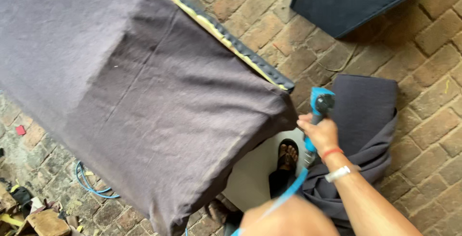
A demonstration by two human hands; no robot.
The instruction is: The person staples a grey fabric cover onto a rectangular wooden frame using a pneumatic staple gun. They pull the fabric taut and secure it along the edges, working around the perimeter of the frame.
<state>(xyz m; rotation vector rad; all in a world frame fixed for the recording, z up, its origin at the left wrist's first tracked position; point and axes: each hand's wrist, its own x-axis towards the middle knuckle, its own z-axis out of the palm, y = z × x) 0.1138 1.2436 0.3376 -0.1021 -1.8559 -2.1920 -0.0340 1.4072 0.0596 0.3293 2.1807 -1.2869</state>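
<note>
I see the blue air tool (319, 106) standing nearly upright, long axis running from its head just beside the cushion corner down to the blue hose (288, 193) at its base; its head points at the corner of the big grey upholstered cushion (144, 96); my right hand (321, 132) has its grip clamped round the handle; my left hand is out of view. The cushion's piped edge (226, 36) runs diagonally up and left; open room lies right of the tool, over folded grey fabric (365, 120). A sandalled foot (288, 155) rests on a pale board (252, 178) below; brick floor (423, 135) all round; a dark blue panel (346, 0) sits well apart at top; a coil of hose (86, 180) and scraps (38, 219) lie lower left.
</note>
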